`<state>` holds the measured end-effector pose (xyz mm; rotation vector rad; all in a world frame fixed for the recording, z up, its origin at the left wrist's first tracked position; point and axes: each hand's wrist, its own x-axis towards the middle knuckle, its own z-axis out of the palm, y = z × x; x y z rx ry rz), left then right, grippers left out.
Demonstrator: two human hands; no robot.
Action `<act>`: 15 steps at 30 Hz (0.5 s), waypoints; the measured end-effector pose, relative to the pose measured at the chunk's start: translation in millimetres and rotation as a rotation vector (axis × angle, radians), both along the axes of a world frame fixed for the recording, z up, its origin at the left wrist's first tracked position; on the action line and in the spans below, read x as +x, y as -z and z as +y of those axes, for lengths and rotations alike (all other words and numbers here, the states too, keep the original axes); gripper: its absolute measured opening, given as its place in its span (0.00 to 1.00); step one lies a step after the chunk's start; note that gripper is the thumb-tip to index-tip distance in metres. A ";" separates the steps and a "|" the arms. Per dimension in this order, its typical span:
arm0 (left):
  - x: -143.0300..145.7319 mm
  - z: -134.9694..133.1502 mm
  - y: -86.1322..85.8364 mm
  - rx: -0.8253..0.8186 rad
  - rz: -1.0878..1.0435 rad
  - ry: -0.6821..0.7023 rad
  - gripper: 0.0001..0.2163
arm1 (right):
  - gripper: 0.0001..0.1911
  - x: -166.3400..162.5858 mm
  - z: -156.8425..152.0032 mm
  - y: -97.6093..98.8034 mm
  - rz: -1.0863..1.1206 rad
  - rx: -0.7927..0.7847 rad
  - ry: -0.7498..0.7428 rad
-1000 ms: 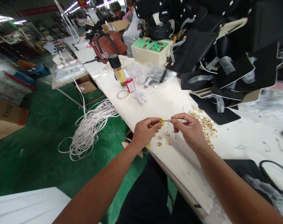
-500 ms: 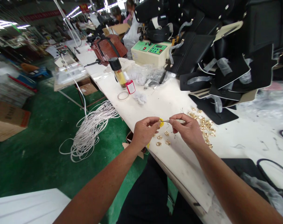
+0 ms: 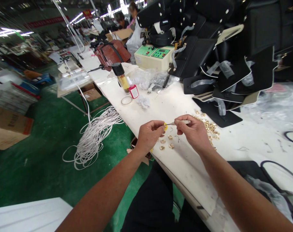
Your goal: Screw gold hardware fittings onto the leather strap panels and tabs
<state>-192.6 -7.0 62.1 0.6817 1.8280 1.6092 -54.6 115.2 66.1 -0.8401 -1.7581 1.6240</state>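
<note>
My left hand [image 3: 150,135] is closed, pinching a small gold metal fitting [image 3: 165,126] between thumb and fingertips; most of the fitting is hidden. A bit of yellow [image 3: 166,128] shows right beside these fingertips, too small to make out. Between the fingers of my right hand [image 3: 191,130] is a thin screwdriver [image 3: 185,121] with a pale handle, its slim shaft pointing left and its tip at the fitting. Below the hands, several loose gold fittings [image 3: 170,137] lie on the white table [image 3: 175,108]. A larger heap of gold fittings [image 3: 210,127] lies beyond my right hand.
Black bag parts [image 3: 199,56] are piled at the back right. A cream machine [image 3: 152,59], a red-labelled bottle [image 3: 133,91], a black-capped bottle [image 3: 121,77] and a tape ring [image 3: 126,101] stand or lie further back. White cord [image 3: 90,138] is heaped on the green floor.
The view has shifted slightly. My right hand has moved a little against the left, and the screwdriver's angle differs slightly. Both hands keep their grip.
</note>
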 end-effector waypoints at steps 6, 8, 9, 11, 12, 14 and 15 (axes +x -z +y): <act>3.3 0.9 2.0 -0.061 -0.011 0.042 0.12 | 0.13 4.3 15.0 0.2 0.091 -0.001 0.152; 4.0 1.2 5.2 -0.120 0.066 0.109 0.11 | 0.11 5.0 24.1 3.4 0.174 -0.013 0.188; 4.9 1.5 6.7 -0.158 0.137 0.157 0.10 | 0.10 5.3 28.9 5.2 0.219 -0.029 0.202; 8.6 2.7 8.2 -0.246 0.318 0.272 0.09 | 0.10 6.2 38.0 7.9 0.299 -0.071 0.231; 11.5 3.7 8.2 -0.291 0.413 0.328 0.09 | 0.10 7.1 42.1 8.4 0.328 -0.092 0.242; 19.0 6.9 7.0 -0.376 0.595 0.424 0.08 | 0.10 9.8 49.3 7.0 0.373 -0.131 0.259; 23.2 9.0 6.0 -0.409 0.684 0.469 0.08 | 0.10 11.6 52.4 5.3 0.392 -0.146 0.266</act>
